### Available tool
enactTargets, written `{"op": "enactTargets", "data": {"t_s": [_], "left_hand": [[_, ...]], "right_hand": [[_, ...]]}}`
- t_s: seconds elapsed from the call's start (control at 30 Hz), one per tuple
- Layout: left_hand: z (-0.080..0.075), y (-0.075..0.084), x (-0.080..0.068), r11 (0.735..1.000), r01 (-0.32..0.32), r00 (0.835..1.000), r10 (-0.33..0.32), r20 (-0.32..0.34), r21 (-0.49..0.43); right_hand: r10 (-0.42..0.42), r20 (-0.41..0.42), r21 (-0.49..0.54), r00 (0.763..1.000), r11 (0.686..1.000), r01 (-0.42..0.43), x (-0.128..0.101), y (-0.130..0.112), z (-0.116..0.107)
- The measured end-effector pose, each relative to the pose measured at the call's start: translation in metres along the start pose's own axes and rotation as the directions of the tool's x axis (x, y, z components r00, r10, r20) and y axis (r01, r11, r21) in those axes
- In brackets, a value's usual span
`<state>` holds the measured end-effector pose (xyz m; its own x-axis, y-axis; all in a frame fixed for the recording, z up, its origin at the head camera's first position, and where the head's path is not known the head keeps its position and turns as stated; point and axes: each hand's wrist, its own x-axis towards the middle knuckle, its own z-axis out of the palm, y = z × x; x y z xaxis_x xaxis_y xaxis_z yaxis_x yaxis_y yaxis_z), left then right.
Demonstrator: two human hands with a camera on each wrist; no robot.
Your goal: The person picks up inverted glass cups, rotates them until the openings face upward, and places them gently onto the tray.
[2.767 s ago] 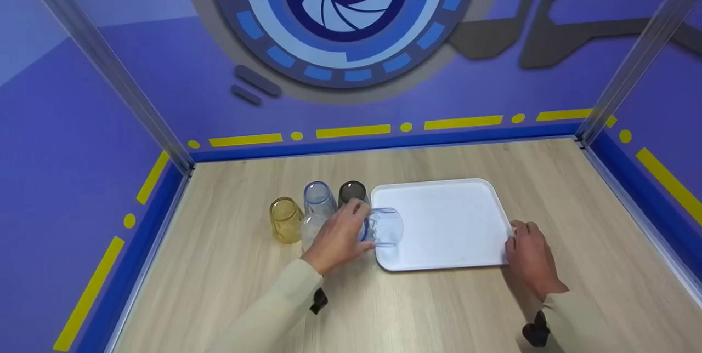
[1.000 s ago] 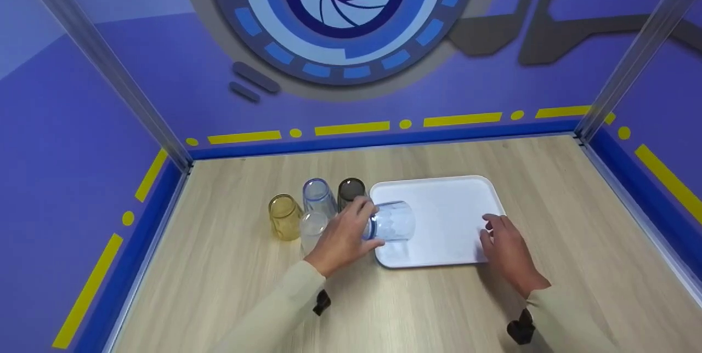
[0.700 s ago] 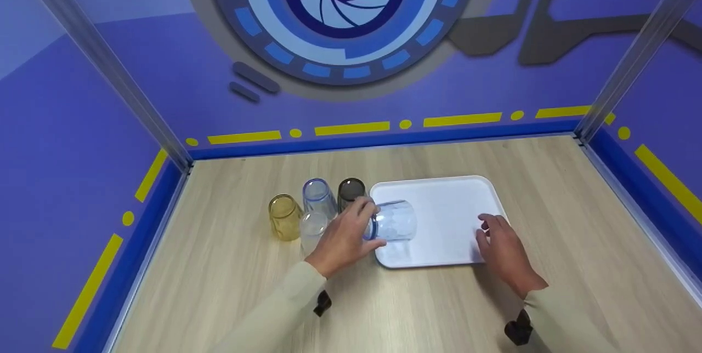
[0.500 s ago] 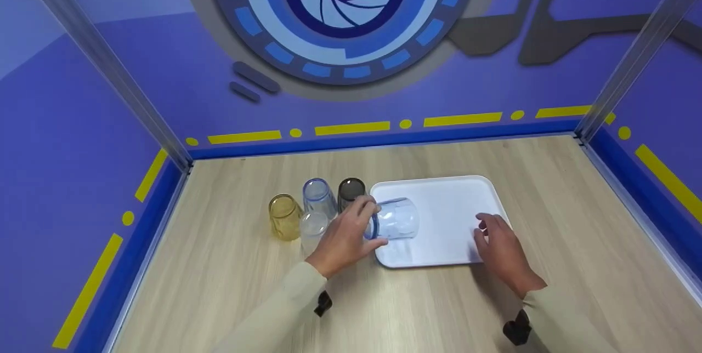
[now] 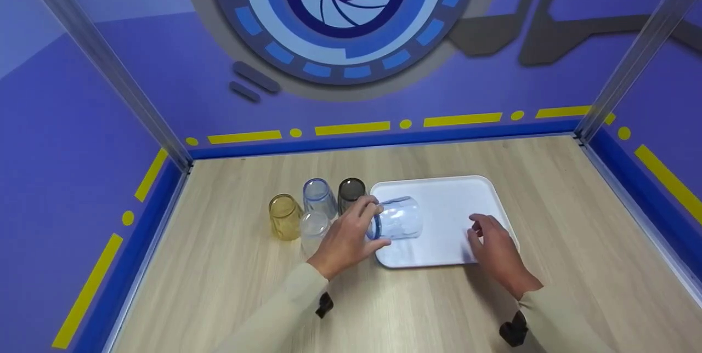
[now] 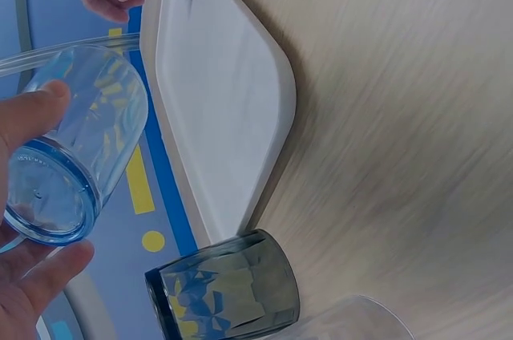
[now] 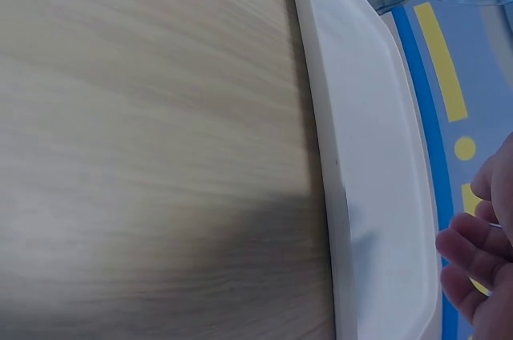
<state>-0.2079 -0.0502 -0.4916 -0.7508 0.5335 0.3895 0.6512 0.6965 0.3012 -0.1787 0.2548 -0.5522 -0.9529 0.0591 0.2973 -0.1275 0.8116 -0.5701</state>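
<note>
My left hand (image 5: 345, 235) grips a light blue drinking glass (image 5: 399, 218) near its thick base end. The glass lies sideways in the air over the left part of a white tray (image 5: 449, 191); in the left wrist view, the thumb and fingers hold the glass (image 6: 108, 111) well above the tray (image 6: 220, 91). Over the tray's right part hovers my right hand (image 5: 496, 246), its fingers loosely bent with nothing between them. The right wrist view also shows those bent fingers (image 7: 469, 252) apart from the tray (image 7: 373, 147).
Left of the tray, several upside-down glasses stand together: an amber one (image 5: 285, 221), a blue-rimmed one (image 5: 318, 194), a dark grey one (image 5: 351, 188) and a clear one (image 5: 312, 227), partly behind my left hand. Patterned blue walls (image 5: 148, 79) enclose the wooden table (image 5: 230, 287).
The light blue glass has moved a little right over the tray in my left hand. My right hand has let go of the tray's right edge and moved left above it.
</note>
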Motion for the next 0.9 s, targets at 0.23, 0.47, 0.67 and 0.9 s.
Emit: {"op": "enactTargets", "data": {"t_s": [0.23,0.47,0.67,0.9], "left_hand": [[0.001,0.000,-0.001,1.000,-0.026,0.999,0.026,-0.025,0.009],[0.002,0.001,-0.002,0.999,-0.049,0.998,0.050,-0.039,0.014],[0.001,0.002,-0.002,0.999,-0.049,0.998,0.050,-0.042,0.018],[0.001,0.003,-0.002,0.998,-0.063,0.996,0.065,-0.058,0.025]], "right_hand": [[0.017,0.042,0.022,0.999,1.000,-0.018,0.001,-0.004,0.000],[0.043,0.088,0.040,0.995,0.998,-0.047,0.002,-0.010,0.000],[0.041,0.108,0.080,0.993,0.996,-0.050,0.002,-0.016,0.001],[0.042,0.129,0.123,0.991,0.991,-0.058,0.004,-0.021,0.002]]}}
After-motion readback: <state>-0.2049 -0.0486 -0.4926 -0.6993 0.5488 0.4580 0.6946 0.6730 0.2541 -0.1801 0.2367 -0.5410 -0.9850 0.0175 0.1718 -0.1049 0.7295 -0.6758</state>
